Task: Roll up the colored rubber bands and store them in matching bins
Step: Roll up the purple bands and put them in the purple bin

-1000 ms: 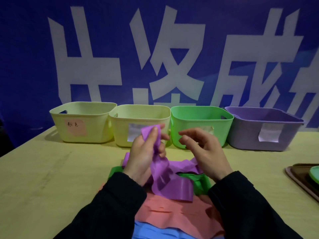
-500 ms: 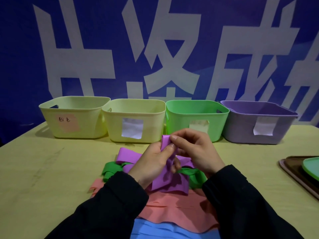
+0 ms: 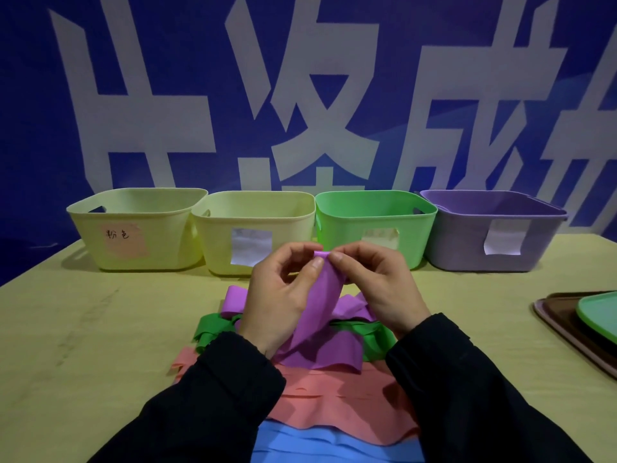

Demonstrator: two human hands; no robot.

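Observation:
A purple rubber band (image 3: 322, 305) rises from the pile in front of me. Its top end is pinched between my left hand (image 3: 280, 292) and my right hand (image 3: 377, 285), thumbs meeting at the folded tip. Under it lie a green band (image 3: 213, 327), a pink band (image 3: 334, 399) and a blue band (image 3: 327, 444). Along the back stand two pale yellow bins, the left one (image 3: 133, 228) with a pink label and the other (image 3: 257, 228) with a white label, then a green bin (image 3: 374, 222) and a purple bin (image 3: 494, 228).
The yellow table (image 3: 100, 345) stretches to both sides of the pile. Stacked trays (image 3: 581, 322), brown with a green one on top, sit at the right edge. A blue banner with large white characters hangs behind the bins.
My right hand has come over to the purple band's top end and now pinches it together with the left. Both hands have dropped slightly towards the pile.

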